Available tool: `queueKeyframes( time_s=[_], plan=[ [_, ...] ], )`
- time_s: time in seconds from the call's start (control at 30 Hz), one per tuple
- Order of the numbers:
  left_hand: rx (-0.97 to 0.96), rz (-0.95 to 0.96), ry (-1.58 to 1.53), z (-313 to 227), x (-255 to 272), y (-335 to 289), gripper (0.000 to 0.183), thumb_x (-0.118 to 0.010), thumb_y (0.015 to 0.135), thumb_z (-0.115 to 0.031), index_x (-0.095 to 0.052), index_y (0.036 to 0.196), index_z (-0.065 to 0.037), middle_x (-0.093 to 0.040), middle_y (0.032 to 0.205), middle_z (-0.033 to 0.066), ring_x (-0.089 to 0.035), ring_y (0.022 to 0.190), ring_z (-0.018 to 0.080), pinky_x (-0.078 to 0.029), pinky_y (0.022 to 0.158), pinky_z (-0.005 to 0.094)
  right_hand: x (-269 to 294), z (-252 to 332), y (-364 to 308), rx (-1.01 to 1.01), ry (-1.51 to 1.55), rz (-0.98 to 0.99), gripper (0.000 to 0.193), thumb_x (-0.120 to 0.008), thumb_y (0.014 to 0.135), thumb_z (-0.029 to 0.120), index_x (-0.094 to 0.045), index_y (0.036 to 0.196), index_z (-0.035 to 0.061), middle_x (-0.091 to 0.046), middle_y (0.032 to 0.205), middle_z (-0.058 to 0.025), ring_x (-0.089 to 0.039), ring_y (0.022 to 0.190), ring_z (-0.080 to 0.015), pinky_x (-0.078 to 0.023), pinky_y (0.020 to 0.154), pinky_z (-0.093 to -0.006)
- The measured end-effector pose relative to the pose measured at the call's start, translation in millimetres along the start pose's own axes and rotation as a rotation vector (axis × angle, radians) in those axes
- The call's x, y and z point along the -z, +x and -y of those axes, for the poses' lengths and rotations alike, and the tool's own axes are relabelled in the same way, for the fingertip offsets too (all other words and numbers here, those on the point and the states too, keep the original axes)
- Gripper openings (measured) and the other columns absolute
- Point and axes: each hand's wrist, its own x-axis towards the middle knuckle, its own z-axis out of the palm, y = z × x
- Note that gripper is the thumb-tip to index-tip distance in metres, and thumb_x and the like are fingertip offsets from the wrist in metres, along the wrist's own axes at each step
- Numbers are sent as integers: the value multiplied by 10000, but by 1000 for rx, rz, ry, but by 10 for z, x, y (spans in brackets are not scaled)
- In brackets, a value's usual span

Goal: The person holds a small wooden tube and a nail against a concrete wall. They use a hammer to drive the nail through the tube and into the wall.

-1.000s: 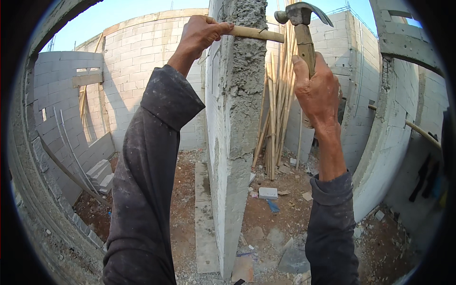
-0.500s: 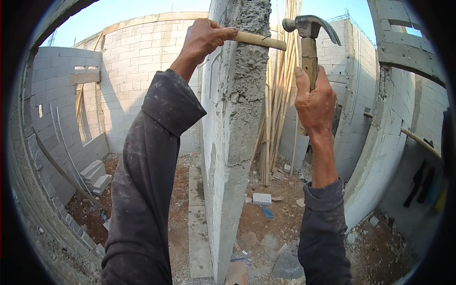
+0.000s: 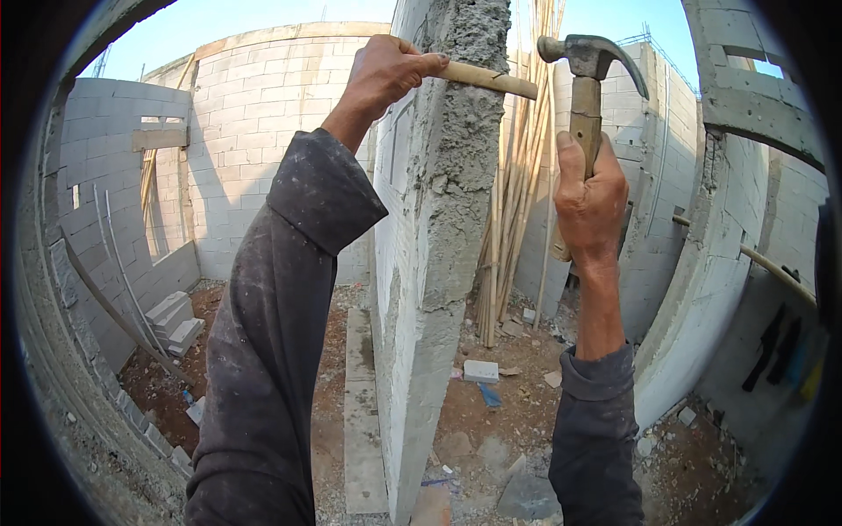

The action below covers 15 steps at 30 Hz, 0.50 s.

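Observation:
My left hand [image 3: 382, 81] is closed round a short, pale wooden stick [image 3: 488, 77] that lies level across the rough end of the concrete wall [image 3: 465, 149]. The stick's free end sticks out past the wall on the right. In my right hand [image 3: 593, 200], a claw hammer [image 3: 598, 60] is held upright by its wooden handle. Its round striking face points left, close to the stick's end but apart from it, and the curved claw points right. My fingers hide the lower part of the handle.
Tall bamboo poles [image 3: 512, 202] lean behind the wall's right side. A white block [image 3: 481, 371] lies on the rubble-strewn ground. More blocks [image 3: 172, 321] are stacked at the left. Concrete posts and a beam [image 3: 759, 128] rise at the right.
The hammer and my right hand have shifted slightly right and down in the picture. The stick and the left hand keep their place against the wall, while the view has moved a little.

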Motion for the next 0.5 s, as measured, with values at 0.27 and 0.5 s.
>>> queueKeyframes(
  time_s=[0.27,0.5],
  plan=[
    [-37,9,-27,-1,-30,126,445,-868,834,-424,-769,780,7,-661,630,54,-579,525,111,-460,497,285,85,338,118,345,271,-691,322,-508,1112,288,-526,1049,-27,-619,635,-79,-634,547,-141,-579,593,-326],
    [-58,27,32,100,24,104,455,-867,834,-449,-780,794,-4,-665,640,56,-603,542,118,-484,515,300,-28,5,-82,36,-68,-11,341,-570,1077,358,-556,1057,17,-661,679,-120,-701,623,-204,-578,616,-431]
  ],
)
